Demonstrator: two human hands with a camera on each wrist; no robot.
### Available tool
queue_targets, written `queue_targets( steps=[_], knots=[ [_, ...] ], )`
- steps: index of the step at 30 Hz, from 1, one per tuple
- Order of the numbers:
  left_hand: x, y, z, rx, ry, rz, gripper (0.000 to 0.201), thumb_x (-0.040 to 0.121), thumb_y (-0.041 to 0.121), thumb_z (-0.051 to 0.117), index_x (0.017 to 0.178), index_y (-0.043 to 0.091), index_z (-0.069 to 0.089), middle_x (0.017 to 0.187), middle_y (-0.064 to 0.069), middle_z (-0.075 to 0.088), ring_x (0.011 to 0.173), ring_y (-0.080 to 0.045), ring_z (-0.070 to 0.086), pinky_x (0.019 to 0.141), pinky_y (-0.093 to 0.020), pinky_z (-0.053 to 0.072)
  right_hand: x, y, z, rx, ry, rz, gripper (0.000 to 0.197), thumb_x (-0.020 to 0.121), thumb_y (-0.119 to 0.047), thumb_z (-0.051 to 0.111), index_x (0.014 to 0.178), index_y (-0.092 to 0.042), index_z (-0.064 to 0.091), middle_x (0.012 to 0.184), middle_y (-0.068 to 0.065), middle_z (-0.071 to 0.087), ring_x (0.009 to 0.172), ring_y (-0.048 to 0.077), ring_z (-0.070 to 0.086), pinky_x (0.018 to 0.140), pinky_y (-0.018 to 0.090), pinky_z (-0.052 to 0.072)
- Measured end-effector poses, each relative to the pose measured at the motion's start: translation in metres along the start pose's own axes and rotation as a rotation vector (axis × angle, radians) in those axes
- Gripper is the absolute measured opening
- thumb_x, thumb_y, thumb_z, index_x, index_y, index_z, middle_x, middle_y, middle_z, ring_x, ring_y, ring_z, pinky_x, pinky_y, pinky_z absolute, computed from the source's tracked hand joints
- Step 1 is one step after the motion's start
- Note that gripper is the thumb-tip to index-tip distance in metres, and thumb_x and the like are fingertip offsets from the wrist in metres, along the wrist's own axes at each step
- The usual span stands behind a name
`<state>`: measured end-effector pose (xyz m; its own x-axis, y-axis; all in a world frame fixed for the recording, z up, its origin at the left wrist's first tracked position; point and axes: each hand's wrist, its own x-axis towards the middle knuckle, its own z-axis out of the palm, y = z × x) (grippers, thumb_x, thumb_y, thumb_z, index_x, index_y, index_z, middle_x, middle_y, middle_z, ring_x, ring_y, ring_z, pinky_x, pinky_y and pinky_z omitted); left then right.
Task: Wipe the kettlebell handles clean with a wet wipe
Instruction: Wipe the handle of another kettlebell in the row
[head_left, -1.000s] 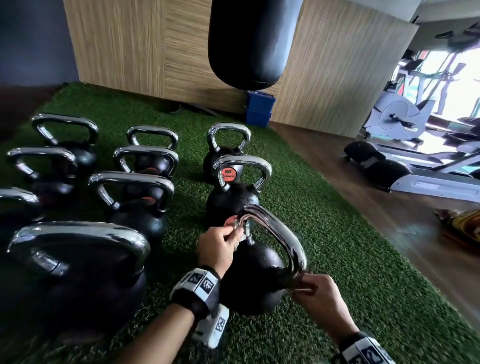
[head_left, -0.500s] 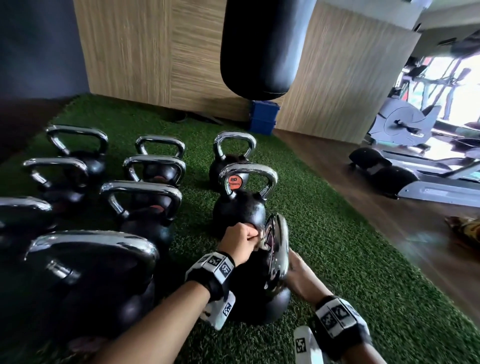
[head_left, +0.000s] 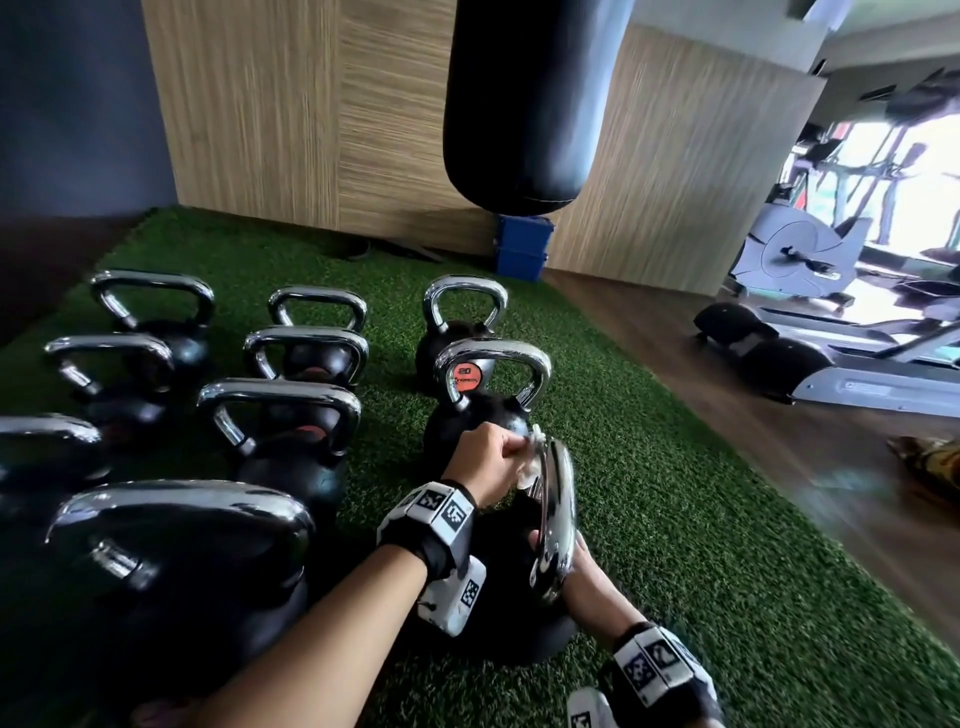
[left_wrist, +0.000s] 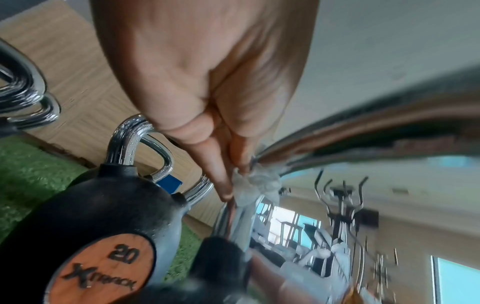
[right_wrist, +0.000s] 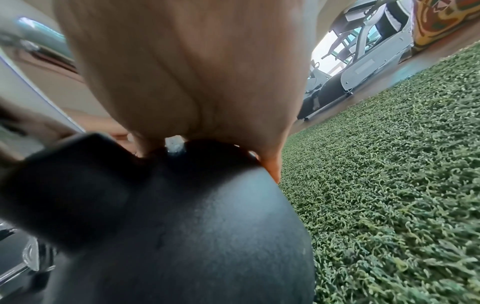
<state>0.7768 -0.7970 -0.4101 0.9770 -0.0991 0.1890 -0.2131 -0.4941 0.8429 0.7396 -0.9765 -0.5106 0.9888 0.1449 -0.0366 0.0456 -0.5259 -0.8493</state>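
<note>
The nearest black kettlebell stands on the green turf, its chrome handle edge-on to me. My left hand pinches a crumpled white wet wipe against the far end of that handle. In the left wrist view the wet wipe is bunched round the chrome handle at my fingertips. My right hand reaches behind the handle and holds the ball; in the right wrist view its palm lies over the kettlebell, its fingertips hidden.
A 20 kettlebell with an orange label stands just beyond, and several more kettlebells fill rows to the left. A black punching bag hangs overhead. Bare turf and wood floor lie to the right, with treadmills beyond.
The kettlebell has turned so its handle is edge-on. My right hand left the handle's near end and moved behind it onto the ball. My left hand stayed with the wipe on the handle.
</note>
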Motion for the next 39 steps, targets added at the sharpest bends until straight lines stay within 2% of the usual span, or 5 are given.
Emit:
queue_targets(
  steps=[6,11,15,23,39],
  knots=[
    [-0.006,-0.003,-0.004,-0.578,-0.143,-0.074,0.017,0.093,0.002,0.069,0.108,0.001,0.075,0.079,0.004,0.077,0.07,-0.006,0.071,0.071,-0.025,0.063,0.001,0.008,0.003,0.046,0.004,0.009,0.041,0.091,-0.037,0.054,0.131,-0.033,0.045,0.136,0.001,0.05,0.125,0.021,0.048,0.113,0.054,0.036],
    [-0.008,0.002,-0.01,-0.509,-0.076,-0.043,0.019,0.082,0.025,0.08,0.097,0.012,0.08,0.079,0.003,0.079,0.066,-0.007,0.072,0.064,-0.022,0.061,0.006,0.016,0.007,0.059,0.069,0.021,0.084,0.074,-0.063,0.052,0.146,-0.021,0.043,0.143,0.007,0.048,0.132,0.031,0.048,0.112,0.053,0.037],
    [-0.019,-0.006,-0.023,-0.374,-0.25,-0.036,0.038,0.068,0.045,0.087,0.091,0.014,0.083,0.087,-0.002,0.08,0.076,-0.008,0.071,0.084,-0.034,0.059,0.006,0.018,0.009,0.063,0.078,-0.013,0.072,0.083,-0.052,0.052,0.147,-0.019,0.046,0.143,0.001,0.046,0.135,0.022,0.046,0.115,0.049,0.037],
    [-0.052,0.009,-0.025,-0.537,-0.327,-0.079,0.017,0.083,0.012,0.083,0.09,-0.003,0.078,0.073,-0.004,0.076,0.056,-0.009,0.065,0.06,-0.024,0.059,0.005,0.018,0.007,0.061,0.069,-0.011,0.079,0.076,-0.053,0.052,0.147,-0.019,0.045,0.141,0.002,0.047,0.134,0.022,0.046,0.116,0.049,0.036],
    [-0.084,-0.01,-0.034,-0.023,-0.39,0.19,0.018,0.072,0.036,0.091,0.075,0.048,0.077,0.078,0.023,0.076,0.07,0.007,0.07,0.063,-0.008,0.047,0.008,0.033,0.01,0.047,0.09,-0.021,0.073,0.079,-0.057,0.059,0.144,-0.025,0.048,0.136,-0.007,0.045,0.13,0.019,0.047,0.114,0.05,0.038]
  ],
)
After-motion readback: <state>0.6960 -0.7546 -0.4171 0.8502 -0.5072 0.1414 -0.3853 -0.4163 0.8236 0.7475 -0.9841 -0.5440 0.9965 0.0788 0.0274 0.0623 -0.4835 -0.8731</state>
